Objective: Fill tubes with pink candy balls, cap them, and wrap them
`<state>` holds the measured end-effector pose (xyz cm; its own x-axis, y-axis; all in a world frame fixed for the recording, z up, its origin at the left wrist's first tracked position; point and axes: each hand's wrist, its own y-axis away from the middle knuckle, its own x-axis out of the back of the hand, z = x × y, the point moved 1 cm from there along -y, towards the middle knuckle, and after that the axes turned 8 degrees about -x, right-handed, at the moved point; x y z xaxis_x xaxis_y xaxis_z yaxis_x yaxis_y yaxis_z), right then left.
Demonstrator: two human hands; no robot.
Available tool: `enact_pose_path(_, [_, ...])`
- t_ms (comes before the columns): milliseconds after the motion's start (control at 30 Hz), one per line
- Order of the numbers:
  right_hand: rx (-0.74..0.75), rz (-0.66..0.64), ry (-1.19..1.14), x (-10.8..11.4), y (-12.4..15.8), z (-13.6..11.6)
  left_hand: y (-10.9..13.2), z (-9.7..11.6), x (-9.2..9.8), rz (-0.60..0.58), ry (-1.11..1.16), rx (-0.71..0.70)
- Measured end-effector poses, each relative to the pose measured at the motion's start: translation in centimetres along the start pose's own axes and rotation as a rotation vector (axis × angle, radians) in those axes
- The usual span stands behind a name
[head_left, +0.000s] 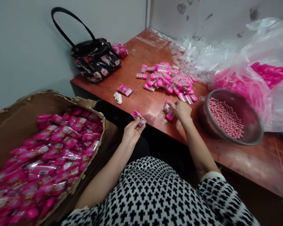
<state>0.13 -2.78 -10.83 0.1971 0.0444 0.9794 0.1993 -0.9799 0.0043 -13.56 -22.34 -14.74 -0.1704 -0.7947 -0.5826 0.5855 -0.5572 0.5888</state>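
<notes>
My left hand [132, 130] is closed on a small pink packet [138, 116] at the near edge of the red-brown table [136, 47]. My right hand [181, 110] rests on the tabletop, its fingers curled around a small pink-capped clear bottle [168, 108]. Just beyond that hand lies a heap of the same pink-capped bottles [169, 80]. A metal bowl [247, 114] of small pink beads [225, 117] sits right of my right hand.
A cardboard box [11, 108] full of pink packets [54, 150] stands at the lower left. A black floral handbag [94, 59] sits at the table's back left. Clear plastic bags of empty tubes [193, 53] and pink caps [269, 73] fill the back right. One pink packet [124, 90] and a white scrap [118, 97] lie loose.
</notes>
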Motion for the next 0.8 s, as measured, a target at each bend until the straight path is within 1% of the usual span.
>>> enact_pose_path(67, [0.010,-0.031,0.076,-0.2,0.0,-1.3,0.1,-0.2,-0.3,0.017,0.024,0.007])
enact_pose_path(167, [0.068,-0.020,0.078,-0.8,0.0,-2.1,0.2,-0.3,-0.7,0.030,0.075,0.005])
enact_pose_path(233, [0.123,0.010,-0.009,-1.1,0.8,-2.1,0.3,-0.2,-0.9,0.047,0.110,0.011])
enact_pose_path(300, [0.175,0.025,-0.228,-1.2,2.5,-1.8,0.3,-0.2,-1.0,0.066,0.135,0.028])
enact_pose_path(333, [0.194,0.004,-0.387,-1.3,3.7,-1.7,0.3,-0.3,-1.1,0.072,0.146,0.038])
enact_pose_path(367, [0.202,-0.043,-0.572,-1.4,5.0,-1.5,0.2,-0.3,-1.1,0.072,0.159,0.045])
enact_pose_path(433, [0.193,-0.235,-0.906,-1.8,8.0,-1.4,0.1,-0.6,-1.2,0.058,0.189,0.052])
enact_pose_path(500, [0.153,-0.408,-1.100,-2.3,10.8,-1.7,0.1,-1.0,-1.4,0.035,0.213,0.058])
enact_pose_path(533, [0.134,-0.466,-1.155,-2.5,11.9,-1.9,0.0,-1.2,-1.5,0.020,0.222,0.060])
enact_pose_path(600, [0.101,-0.521,-1.206,-3.0,13.4,-2.4,0.0,-1.6,-1.8,-0.007,0.239,0.061])
enact_pose_path(667, [0.067,-0.515,-1.216,-3.4,14.2,-2.9,0.1,-1.9,-2.1,-0.032,0.252,0.061])
enact_pose_path(800, [0.030,-0.480,-1.244,-3.9,14.4,-3.1,0.2,-2.3,-2.5,-0.065,0.238,0.067])
